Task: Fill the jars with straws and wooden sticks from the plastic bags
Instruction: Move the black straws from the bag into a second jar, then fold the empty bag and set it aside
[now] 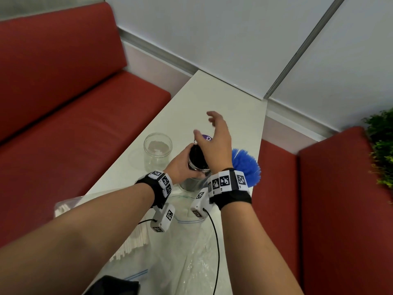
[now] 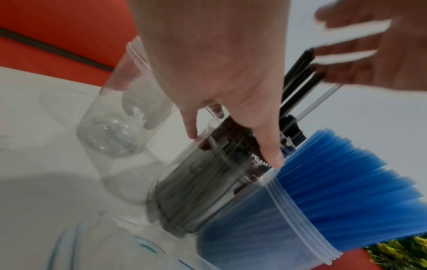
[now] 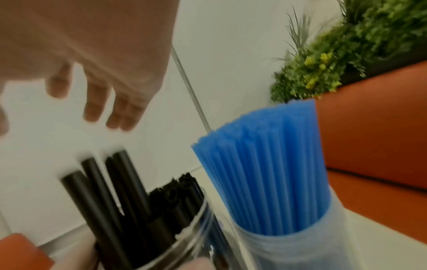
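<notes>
My left hand point(image 1: 187, 165) grips a clear jar point(image 2: 203, 184) packed with black straws point(image 3: 110, 191), thumb on one side of the rim and fingers on the other. The jar stands on the white table point(image 1: 212, 96), and a few of its straws stick up higher than the rest. My right hand point(image 1: 204, 124) hovers just above those tall straws with fingers spread, holding nothing; it is blurred. An empty clear jar point(image 1: 157, 150) stands to the left. To the right, a translucent jar point(image 2: 300, 219) holds blue straws point(image 3: 265, 173).
A plastic bag of white straws point(image 1: 136, 241) lies on the near table under my left forearm, with a flattened, see-through bag point(image 1: 191, 241) beside it. Red bench seats point(image 1: 74, 124) flank the table. A green plant point(image 3: 346, 45) sits behind the right seat. A purple item point(image 1: 207, 137) shows behind the jar.
</notes>
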Tool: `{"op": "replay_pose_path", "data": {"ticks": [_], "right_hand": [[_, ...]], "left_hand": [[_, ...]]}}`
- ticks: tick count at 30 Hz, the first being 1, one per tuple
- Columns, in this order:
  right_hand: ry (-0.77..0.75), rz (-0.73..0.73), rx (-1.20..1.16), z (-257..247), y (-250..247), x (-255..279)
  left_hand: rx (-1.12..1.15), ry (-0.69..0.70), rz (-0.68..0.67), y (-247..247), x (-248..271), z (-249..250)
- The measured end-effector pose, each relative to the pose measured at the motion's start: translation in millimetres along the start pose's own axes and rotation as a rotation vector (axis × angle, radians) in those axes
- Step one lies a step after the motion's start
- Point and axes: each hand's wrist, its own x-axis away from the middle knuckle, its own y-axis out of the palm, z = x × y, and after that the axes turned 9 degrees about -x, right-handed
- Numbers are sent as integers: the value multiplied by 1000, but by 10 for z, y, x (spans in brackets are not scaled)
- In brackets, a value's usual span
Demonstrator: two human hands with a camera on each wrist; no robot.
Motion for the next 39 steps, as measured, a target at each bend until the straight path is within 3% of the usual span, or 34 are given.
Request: {"op": "replay_pose_path", "data": {"ticks": [2, 3, 6, 8, 10, 14, 18, 23, 25, 28, 30, 33, 36, 39], "right_hand": [[-161, 45, 146, -52, 102, 12], [-180, -9, 269, -40, 173, 42], [-10, -321, 718, 209, 350, 268], [84, -437, 807, 362, 366, 363], [72, -408, 629, 359, 339, 338], [69, -37, 95, 218, 191, 361], [180, 141, -70, 153, -4, 624], [357, 217, -150, 219, -150, 1027], [425, 216, -190, 213, -169, 1160], [532, 168, -220, 162, -227, 1343], [597, 76, -206, 115, -308, 1452], [740, -173, -114, 37, -482, 1597], [832, -334, -152, -86, -661, 1687], [815, -375, -242, -246, -846, 1687]], "left_hand": [[-18, 5, -10, -11, -4, 13], [-55, -1, -13, -17, -9, 4], [-221, -19, 22, -17, 29, -54], [-195, -17, 46, -17, 62, -62], [-197, -35, 50, -52, 72, 21], [-250, -116, -119, -164, 32, 219], [-817, -351, -333, -472, 141, 344], [-945, -169, -846, -353, 472, 547], [-1112, -117, -932, -144, 684, 561], [-1202, 46, -848, 28, 895, 484], [-1030, 48, -790, -76, 938, 565], [-653, 31, -696, -414, 874, 847], [-499, 78, -355, -772, 786, 1193], [-188, 75, -44, -1089, 747, 1434]]}}
